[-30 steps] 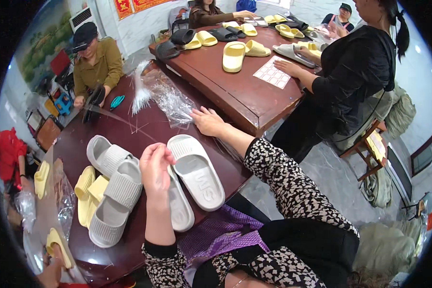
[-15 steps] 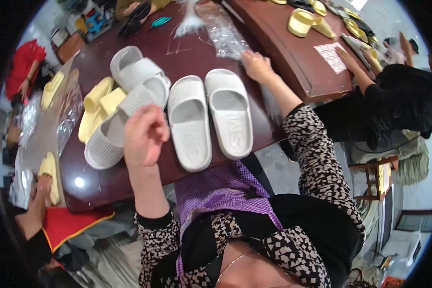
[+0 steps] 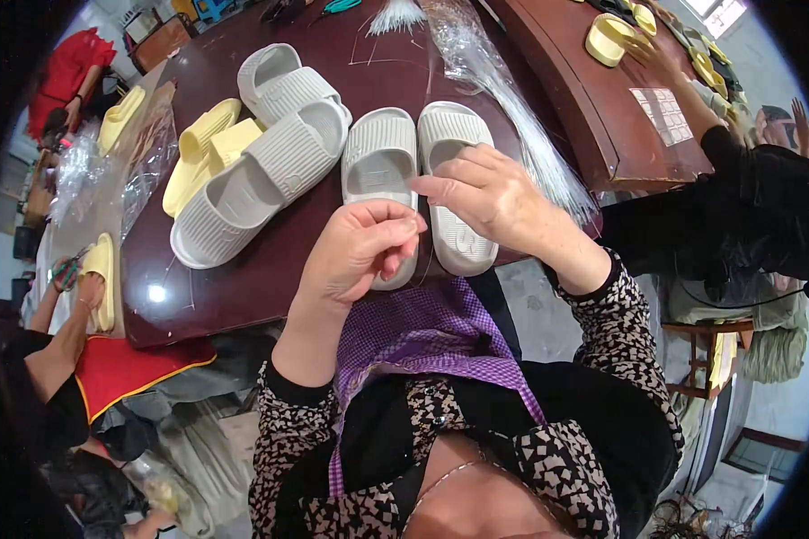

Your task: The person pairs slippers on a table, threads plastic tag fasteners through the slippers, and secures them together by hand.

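Note:
Both hands meet over a pair of pale grey slide slippers, a left slipper (image 3: 380,144) and a right slipper (image 3: 467,244), lying side by side near the table's front edge. My left hand (image 3: 355,256) is pinched closed above the left slipper; what it holds, if anything, is too small to make out. Just right of it, my right hand (image 3: 503,198) is curled with thumb and fingertips together, covering part of the right slipper. Anything in its grip is hidden. To the left, a grey slipper (image 3: 229,211) overlaps another grey slipper (image 3: 288,85), beside yellow slippers (image 3: 198,148).
A bundle of thin white strands (image 3: 535,135) in clear plastic (image 3: 458,40) lies on the dark red table (image 3: 243,310). Turquoise-handled scissors (image 3: 340,6) are at the far edge. Co-workers handle yellow slippers at left and right, including a yellow slipper (image 3: 102,283).
My right hand has come from the plastic-wrapped bundle toward me, over the right slipper. My left hand has moved right to meet it. The strand bundle is now uncovered.

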`<state>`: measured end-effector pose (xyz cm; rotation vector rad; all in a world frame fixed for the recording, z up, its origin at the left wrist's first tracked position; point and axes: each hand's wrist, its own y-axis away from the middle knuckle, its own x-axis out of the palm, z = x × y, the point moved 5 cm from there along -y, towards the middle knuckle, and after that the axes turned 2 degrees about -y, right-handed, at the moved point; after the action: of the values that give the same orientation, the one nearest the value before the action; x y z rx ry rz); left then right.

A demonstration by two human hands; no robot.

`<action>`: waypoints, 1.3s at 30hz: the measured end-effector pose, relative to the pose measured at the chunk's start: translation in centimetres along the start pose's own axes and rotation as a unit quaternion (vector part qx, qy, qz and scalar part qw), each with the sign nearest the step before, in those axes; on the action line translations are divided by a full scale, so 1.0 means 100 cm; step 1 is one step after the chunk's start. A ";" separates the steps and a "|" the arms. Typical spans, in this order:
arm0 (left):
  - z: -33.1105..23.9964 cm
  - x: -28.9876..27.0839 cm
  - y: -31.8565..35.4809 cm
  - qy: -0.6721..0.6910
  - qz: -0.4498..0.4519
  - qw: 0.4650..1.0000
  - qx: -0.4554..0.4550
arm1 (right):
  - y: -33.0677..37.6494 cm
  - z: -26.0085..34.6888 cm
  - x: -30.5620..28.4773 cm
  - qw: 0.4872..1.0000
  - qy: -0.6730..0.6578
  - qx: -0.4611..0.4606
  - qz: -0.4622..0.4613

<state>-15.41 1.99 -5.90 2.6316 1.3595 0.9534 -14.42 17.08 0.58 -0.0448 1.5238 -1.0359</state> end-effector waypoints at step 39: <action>-0.031 0.064 0.085 -0.613 0.019 0.701 0.363 | 0.069 0.017 -0.018 0.986 -0.156 0.015 0.058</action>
<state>-8.09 0.78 2.37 2.5538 1.2598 -1.4843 -8.98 21.29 -1.99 -0.0928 1.2124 -0.9114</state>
